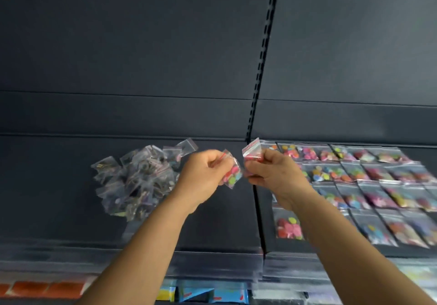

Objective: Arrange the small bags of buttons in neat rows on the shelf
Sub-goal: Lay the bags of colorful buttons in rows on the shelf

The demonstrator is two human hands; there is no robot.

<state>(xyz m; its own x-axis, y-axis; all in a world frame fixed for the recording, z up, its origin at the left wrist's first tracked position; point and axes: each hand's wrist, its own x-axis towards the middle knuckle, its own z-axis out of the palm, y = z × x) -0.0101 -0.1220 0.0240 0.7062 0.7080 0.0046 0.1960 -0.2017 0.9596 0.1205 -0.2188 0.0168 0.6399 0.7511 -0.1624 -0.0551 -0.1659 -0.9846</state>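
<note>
A dark back panel rose behind everything, split by a slotted upright running from twelve o'clock down toward centre. Low at seven o'clock sat blurred orange-red packets, and at six o'clock some blue and yellow goods, too smeared to identify.

Heap of bags on the shelf at left, rows of bags at right, hands between.
</note>
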